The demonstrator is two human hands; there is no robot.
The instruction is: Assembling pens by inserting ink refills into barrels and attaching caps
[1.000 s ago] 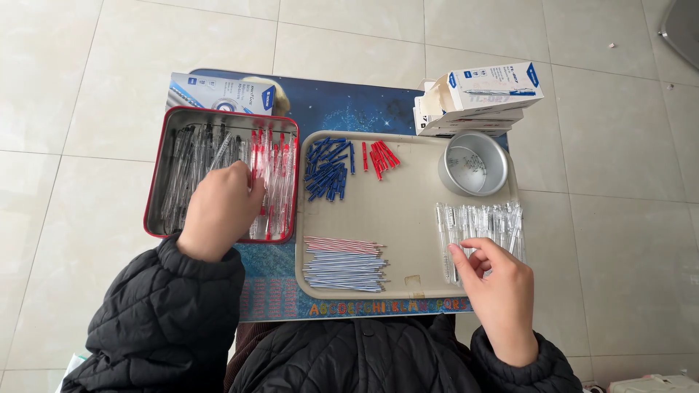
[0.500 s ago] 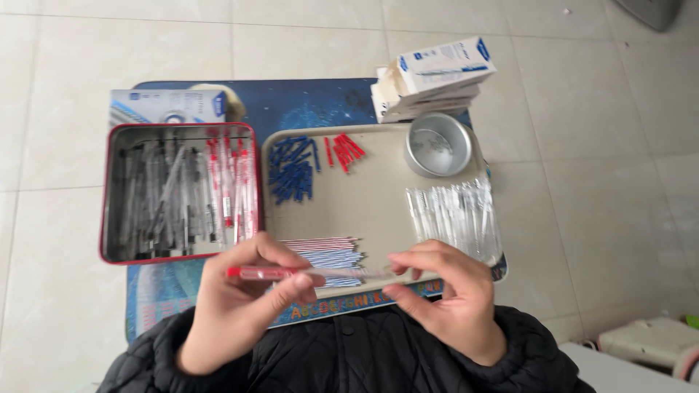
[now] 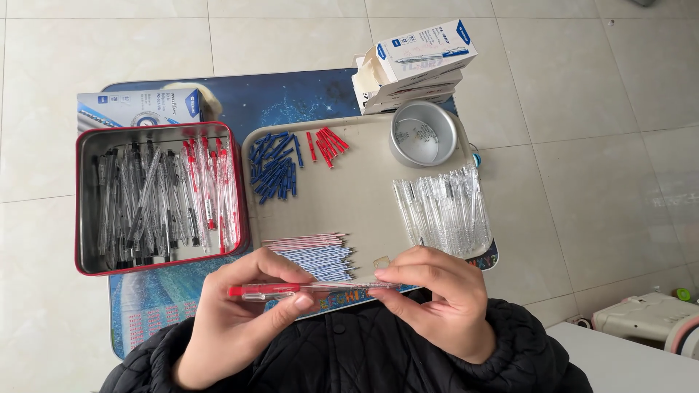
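Both hands up close to the body: the left hand [image 3: 244, 309] pinches the red-capped end of a clear pen [image 3: 306, 289], the right hand [image 3: 437, 298] closed on its other end, pen level above the near edge of the beige tray [image 3: 357, 196]. Refills [image 3: 309, 251] lie just beyond it; the red tin [image 3: 86, 211] of pens sits left.

Red-capped clear pen [image 3: 291, 290]; red-rimmed tin [image 3: 160, 198]
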